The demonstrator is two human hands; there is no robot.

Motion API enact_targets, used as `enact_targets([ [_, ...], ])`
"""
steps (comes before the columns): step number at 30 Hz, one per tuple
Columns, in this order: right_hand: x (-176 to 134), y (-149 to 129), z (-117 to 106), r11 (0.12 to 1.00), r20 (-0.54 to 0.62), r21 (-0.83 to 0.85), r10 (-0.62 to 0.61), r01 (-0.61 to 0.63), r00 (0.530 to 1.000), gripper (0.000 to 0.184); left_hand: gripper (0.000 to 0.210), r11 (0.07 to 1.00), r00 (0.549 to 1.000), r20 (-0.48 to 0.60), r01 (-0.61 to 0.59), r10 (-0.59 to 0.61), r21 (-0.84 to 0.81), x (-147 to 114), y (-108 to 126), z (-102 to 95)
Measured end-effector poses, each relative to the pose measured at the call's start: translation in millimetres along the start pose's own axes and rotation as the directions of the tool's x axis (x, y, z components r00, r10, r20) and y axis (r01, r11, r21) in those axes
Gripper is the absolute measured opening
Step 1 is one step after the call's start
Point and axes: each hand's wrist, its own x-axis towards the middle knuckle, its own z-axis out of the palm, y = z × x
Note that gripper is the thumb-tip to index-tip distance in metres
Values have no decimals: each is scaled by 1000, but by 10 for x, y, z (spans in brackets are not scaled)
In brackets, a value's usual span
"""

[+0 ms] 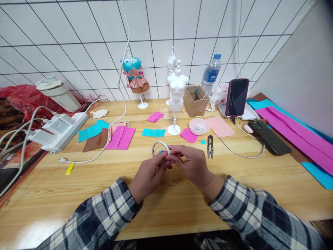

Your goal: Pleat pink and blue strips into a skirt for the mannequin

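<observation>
Over the middle of the table, my left hand (151, 173) and my right hand (194, 166) meet with their fingertips pinched together. Between them is a narrow white ring that looks like a roll of tape (158, 143), with coloured print inside its left edge. My fingers cover its lower part, and a bit of magenta shows beneath them. Just beyond my hands stands a small white dress form (177, 90). A blue paper strip (153, 132) and a magenta paper square (189, 135) lie near its base. Black thread snips (210, 147) rest right of my right hand.
A pink bowl of sequins (199, 126), a cardboard box (195, 100) and a decorated dress form (135, 78) stand further back. Folded paper (121, 137) and a power strip (62, 132) lie left. Phones (270, 137) and long paper sheets (296, 133) are right.
</observation>
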Motion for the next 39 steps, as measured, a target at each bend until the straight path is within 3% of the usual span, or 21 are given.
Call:
enact_targets([
  [5,1,24,8,998,71,66,9,-14,997,8,19,998,1000,-17,4,-3,70,-12,-56,2],
  [8,-5,31,19,997,53,76,2,-6,999,5,19,997,1000,-27,8,-6,78,-16,-75,3],
  [12,-23,33,42,998,-1,56,-2,2,1000,23,22,999,999,-27,23,-22,41,-7,-59,-2],
  [18,-4,26,45,998,23,44,-41,40,999,2,23,999,999,-20,32,-31,34,15,-39,-13],
  [25,-3,46,53,999,-9,-1,-40,40,999,21,23,999,998,-28,50,-49,20,-5,-74,4],
  [31,-1,44,49,998,8,-12,-63,63,998,7,24,999,999,-21,47,-47,10,-4,-87,4],
  [37,7,25,16,999,22,10,-40,40,999,7,24,991,997,-37,64,-60,121,26,-38,-62],
  [39,5,36,12,999,-14,27,-27,28,1000,16,26,986,998,-36,54,-48,160,27,-27,-88],
])
